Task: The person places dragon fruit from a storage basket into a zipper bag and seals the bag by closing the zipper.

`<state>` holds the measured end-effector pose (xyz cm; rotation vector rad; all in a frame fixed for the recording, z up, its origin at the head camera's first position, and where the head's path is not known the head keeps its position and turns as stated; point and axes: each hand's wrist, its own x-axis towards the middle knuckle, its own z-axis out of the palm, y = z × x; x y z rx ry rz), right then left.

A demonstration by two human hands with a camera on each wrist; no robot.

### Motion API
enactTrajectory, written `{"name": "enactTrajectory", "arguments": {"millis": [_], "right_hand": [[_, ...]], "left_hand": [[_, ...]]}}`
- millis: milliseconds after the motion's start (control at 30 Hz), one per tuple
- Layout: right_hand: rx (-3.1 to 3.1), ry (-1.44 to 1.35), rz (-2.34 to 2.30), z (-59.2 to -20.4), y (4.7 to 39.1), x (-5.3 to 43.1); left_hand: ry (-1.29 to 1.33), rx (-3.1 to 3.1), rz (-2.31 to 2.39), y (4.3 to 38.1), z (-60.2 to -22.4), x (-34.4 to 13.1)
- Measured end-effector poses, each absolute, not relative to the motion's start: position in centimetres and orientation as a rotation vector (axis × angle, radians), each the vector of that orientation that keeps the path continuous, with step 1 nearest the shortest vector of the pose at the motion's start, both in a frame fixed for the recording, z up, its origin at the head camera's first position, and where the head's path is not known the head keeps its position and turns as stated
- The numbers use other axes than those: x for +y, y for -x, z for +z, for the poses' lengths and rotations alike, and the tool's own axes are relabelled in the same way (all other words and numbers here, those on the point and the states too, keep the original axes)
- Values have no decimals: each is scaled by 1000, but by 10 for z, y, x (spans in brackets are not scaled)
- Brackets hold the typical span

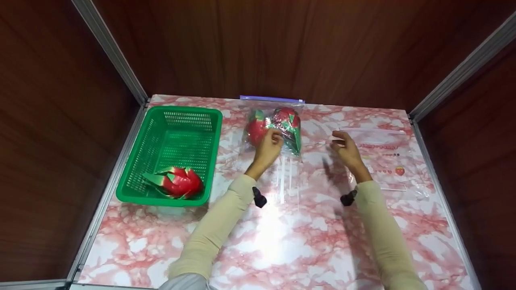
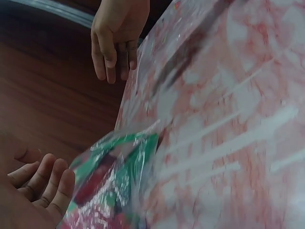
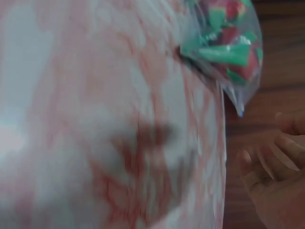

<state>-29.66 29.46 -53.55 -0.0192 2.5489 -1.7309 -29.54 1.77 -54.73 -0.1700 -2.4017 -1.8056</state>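
Observation:
A clear zip bag (image 1: 289, 145) with a purple slider strip (image 1: 272, 98) lies at the back middle of the table. Inside it are two red and green dragon fruits, one at the left (image 1: 255, 131) and one at the right (image 1: 286, 117). My left hand (image 1: 269, 149) hovers over the bag's near left part, its fingers loosely bent and nothing between them. To the right of the bag, my right hand (image 1: 347, 154) is raised above the table with relaxed fingers and holds nothing. The right wrist view also shows the bagged fruit (image 3: 233, 52) beyond the right hand (image 3: 276, 181).
A green plastic basket (image 1: 215, 153) stands at the left, with one dragon fruit (image 1: 183, 183) in its near end. Flat on the table at the right lies another clear printed bag (image 1: 383, 161), partly behind the right hand. Dark wood panels (image 1: 258, 48) with metal edges enclose the table.

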Motion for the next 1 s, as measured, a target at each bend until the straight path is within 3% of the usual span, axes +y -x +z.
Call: {"name": "enactTrajectory", "arguments": {"millis": [167,667,1000], "right_hand": [[2554,-25,-1721,-532,287,316],[2732,-324,-1670,-574,272,399],[2726,-480,-1613,-579,260,429]], "left_hand": [[232,-2466,-1809,289,-544,41],[315,-2499,-2004,280,-551,92],[349,-2632,-1979,270,-563,114]]}}
